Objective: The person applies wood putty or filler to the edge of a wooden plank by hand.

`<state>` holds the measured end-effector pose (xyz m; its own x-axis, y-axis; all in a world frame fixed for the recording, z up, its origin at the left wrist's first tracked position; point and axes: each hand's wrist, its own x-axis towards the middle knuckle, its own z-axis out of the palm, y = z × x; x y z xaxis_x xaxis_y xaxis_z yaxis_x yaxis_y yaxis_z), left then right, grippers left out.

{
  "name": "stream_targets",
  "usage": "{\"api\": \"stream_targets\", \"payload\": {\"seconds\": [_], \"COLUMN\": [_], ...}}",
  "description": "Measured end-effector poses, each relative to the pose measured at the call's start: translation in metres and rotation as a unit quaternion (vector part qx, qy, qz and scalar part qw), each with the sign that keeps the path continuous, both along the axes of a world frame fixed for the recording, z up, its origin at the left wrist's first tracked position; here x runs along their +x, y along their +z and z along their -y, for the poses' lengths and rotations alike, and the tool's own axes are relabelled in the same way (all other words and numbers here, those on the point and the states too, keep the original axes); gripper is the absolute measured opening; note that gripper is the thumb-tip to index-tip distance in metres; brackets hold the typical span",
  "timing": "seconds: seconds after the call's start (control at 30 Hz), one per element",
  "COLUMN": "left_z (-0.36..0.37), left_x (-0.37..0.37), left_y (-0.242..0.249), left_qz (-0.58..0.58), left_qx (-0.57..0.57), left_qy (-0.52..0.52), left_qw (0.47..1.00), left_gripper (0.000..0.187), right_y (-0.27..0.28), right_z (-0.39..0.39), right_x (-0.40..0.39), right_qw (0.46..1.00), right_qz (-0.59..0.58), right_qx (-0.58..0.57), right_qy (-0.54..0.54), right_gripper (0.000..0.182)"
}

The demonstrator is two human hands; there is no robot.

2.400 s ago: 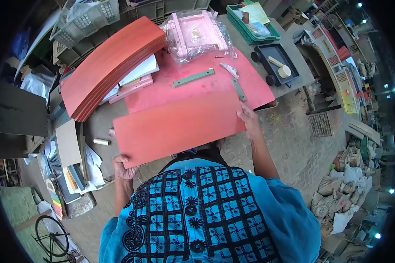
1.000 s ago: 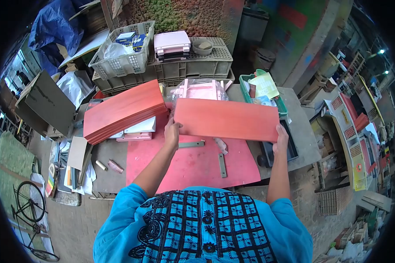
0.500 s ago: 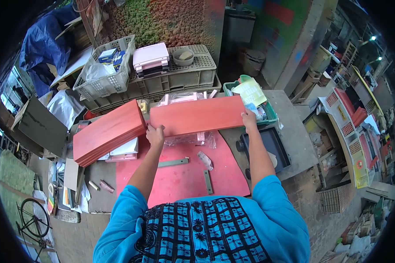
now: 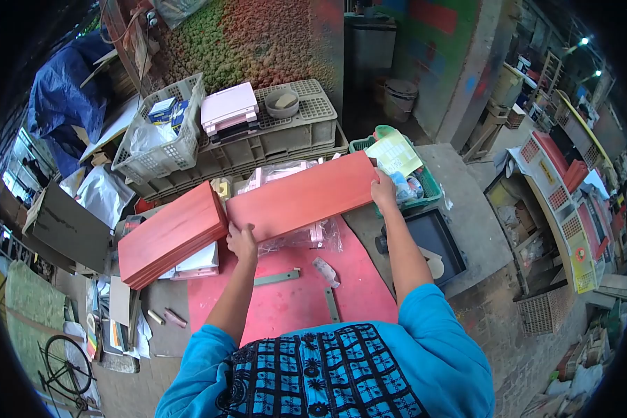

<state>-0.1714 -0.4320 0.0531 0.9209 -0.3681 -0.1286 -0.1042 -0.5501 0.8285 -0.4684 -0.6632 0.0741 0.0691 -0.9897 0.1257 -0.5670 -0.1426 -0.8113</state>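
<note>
A long red board (image 4: pixel 303 197) is held up over the table between my two hands. My left hand (image 4: pixel 242 240) grips its near left corner, close to a stack of similar red boards (image 4: pixel 171 233). Around the right end of the board my right hand (image 4: pixel 383 189) is closed, near the green basket (image 4: pixel 430 193). The board slants, its right end farther from me than its left. Behind and under it lie pale pink parts in clear plastic (image 4: pixel 319 235), partly hidden. On the pink mat (image 4: pixel 292 303) below are two greenish-grey bars (image 4: pixel 277 278) and a small wrapped piece (image 4: pixel 326 272).
A black tray (image 4: pixel 455 254) lies right of the mat. At the back stand a white crate (image 4: pixel 196 150) with packets and a grey crate (image 4: pixel 233 155) bearing pink panels (image 4: pixel 228 106) and a bowl (image 4: pixel 281 111). Papers and tools (image 4: pixel 117 317) sit at the left edge.
The held board has tilted, its left end coming nearer to me and shifting left. Both hands have moved slightly left with it, and the whole view has shifted a little.
</note>
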Motion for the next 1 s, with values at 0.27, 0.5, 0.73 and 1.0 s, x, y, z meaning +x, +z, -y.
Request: {"api": "stream_targets", "payload": {"seconds": [0.27,0.5,0.73,1.0], "left_z": [-0.028,-0.058,-0.029,0.032], "left_x": [-0.012,-0.029,-0.019,0.023], "left_y": [0.016,0.037,0.024,-0.013], "left_qz": [-0.082,-0.182,-0.149,-0.006], "left_qx": [-0.053,-0.105,-0.087,-0.074], "left_qy": [-0.017,-0.030,-0.056,-0.121], "left_qw": [0.995,0.977,0.983,0.990], "left_gripper": [0.082,0.082,0.080,0.074], "right_y": [-0.006,-0.018,-0.011,-0.019], "right_z": [0.001,0.009,0.011,0.023], "right_x": [-0.015,-0.015,-0.007,-0.006], "right_qw": [0.995,0.991,0.995,0.991], "right_qz": [0.093,0.083,-0.047,-0.108], "right_qx": [0.021,0.098,0.083,0.071], "right_qy": [0.019,0.039,-0.006,-0.041], "right_gripper": [0.048,0.051,0.052,0.057]}}
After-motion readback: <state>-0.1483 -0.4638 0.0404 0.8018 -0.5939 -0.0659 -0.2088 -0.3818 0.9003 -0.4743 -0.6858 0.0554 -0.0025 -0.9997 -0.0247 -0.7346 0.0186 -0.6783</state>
